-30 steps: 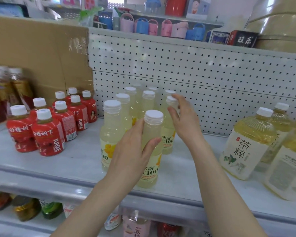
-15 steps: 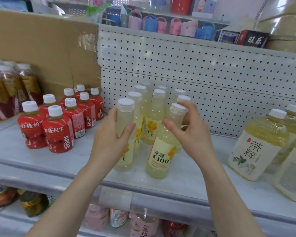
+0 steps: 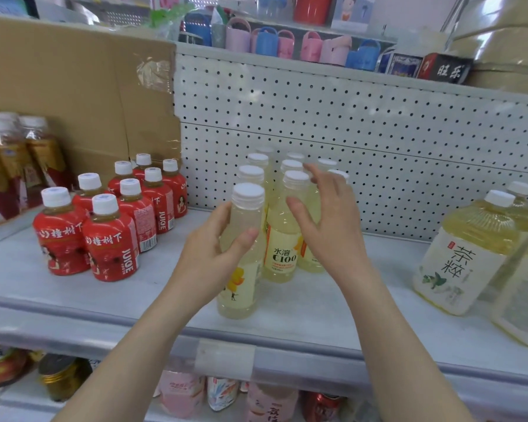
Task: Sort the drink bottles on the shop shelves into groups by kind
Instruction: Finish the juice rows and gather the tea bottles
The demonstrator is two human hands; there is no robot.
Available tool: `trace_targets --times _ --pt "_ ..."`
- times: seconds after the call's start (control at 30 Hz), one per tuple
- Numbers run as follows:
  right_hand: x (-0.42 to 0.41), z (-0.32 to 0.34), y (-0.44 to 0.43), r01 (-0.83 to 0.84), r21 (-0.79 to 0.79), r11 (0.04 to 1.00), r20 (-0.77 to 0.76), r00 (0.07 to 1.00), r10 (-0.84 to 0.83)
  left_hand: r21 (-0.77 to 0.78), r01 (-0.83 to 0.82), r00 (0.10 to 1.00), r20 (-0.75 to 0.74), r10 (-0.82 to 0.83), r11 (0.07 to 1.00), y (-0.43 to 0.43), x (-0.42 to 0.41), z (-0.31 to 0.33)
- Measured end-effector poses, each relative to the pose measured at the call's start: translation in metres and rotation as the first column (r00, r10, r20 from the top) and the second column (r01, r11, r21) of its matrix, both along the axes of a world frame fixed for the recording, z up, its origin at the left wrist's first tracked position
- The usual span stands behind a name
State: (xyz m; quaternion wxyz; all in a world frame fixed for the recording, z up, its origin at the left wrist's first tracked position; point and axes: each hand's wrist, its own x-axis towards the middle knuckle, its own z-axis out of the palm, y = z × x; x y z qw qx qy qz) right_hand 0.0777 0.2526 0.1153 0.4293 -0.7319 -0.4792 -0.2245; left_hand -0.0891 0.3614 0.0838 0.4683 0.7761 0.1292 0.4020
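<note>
Pale-yellow C100 bottle (image 3: 282, 254) now upright, released, right of red juice bottles (image 3: 110, 239); right hand (image 3: 333, 239) fingers spread beside it. Left hand (image 3: 208, 263) grips front bottle (image 3: 241, 287). Group nearly formed.

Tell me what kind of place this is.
Most likely a small shop: a metal shelf with a pegboard back, red juice bottles and pale yellow bottles lined up in rows by kind, and a price-label holder on the shelf's front edge.
</note>
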Motion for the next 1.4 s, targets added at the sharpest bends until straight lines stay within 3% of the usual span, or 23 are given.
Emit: trace_targets --times 0.03,0.13,0.2,0.3,0.4,0.47,0.57,0.8,1.0,1.17,1.3,1.4 --pt "-0.009 0.002 -0.009 -0.066 0.039 0.997 0.005 0.998 0.065 -0.006 0.036 0.999 0.006 -0.036 0.999 -0.003 0.004 -0.001" --pt "-0.032 0.005 -0.029 -0.285 0.002 0.959 -0.176 0.944 0.280 0.017 0.128 0.992 -0.011 -0.128 0.992 -0.024 0.023 0.000" --pt "-0.028 0.001 -0.040 -0.239 -0.002 0.971 -0.166 0.958 0.235 0.084 0.137 0.990 -0.019 -0.136 0.987 -0.037 0.037 -0.002" --pt "-0.006 -0.002 -0.061 -0.083 0.049 0.995 -0.185 0.978 0.091 0.244 -0.096 0.995 0.051 0.086 0.965 -0.036 0.043 -0.006" --pt "0.012 -0.003 -0.077 0.045 0.039 0.998 -0.191 0.981 -0.036 0.266 -0.384 0.920 0.185 0.345 0.884 -0.013 0.037 -0.005" --pt "0.022 -0.005 -0.072 0.095 0.019 0.995 -0.172 0.981 -0.090 0.261 -0.430 0.903 0.120 0.412 0.865 0.003 0.038 0.000" --pt "0.031 -0.005 -0.051 0.112 -0.001 0.994 -0.152 0.982 -0.111 0.245 -0.360 0.929 0.008 0.369 0.900 0.020 0.048 0.004" --pt "0.022 -0.006 -0.041 0.174 -0.158 0.972 -0.136 0.971 -0.195 0.241 -0.296 0.947 -0.055 0.318 0.924 0.036 0.052 0.003" --pt "0.030 0.004 -0.050 -0.061 -0.023 0.998 -0.446 0.894 0.044 0.226 -0.262 0.956 -0.072 0.284 0.938 0.040 0.051 0.003" --pt "0.024 0.015 -0.033 0.093 0.030 0.995 -0.371 0.926 -0.076 0.214 -0.232 0.965 -0.075 0.252 0.949 0.042 0.051 0.005" --pt "0.028 0.029 -0.041 0.008 -0.117 0.993 -0.407 0.912 -0.055 0.229 -0.211 0.968 -0.090 0.236 0.950 0.046 0.050 0.005" --pt "0.035 0.054 -0.037 0.113 -0.111 0.987 -0.364 0.920 -0.146 0.284 -0.278 0.952 -0.043 0.302 0.918 0.043 0.051 0.006"
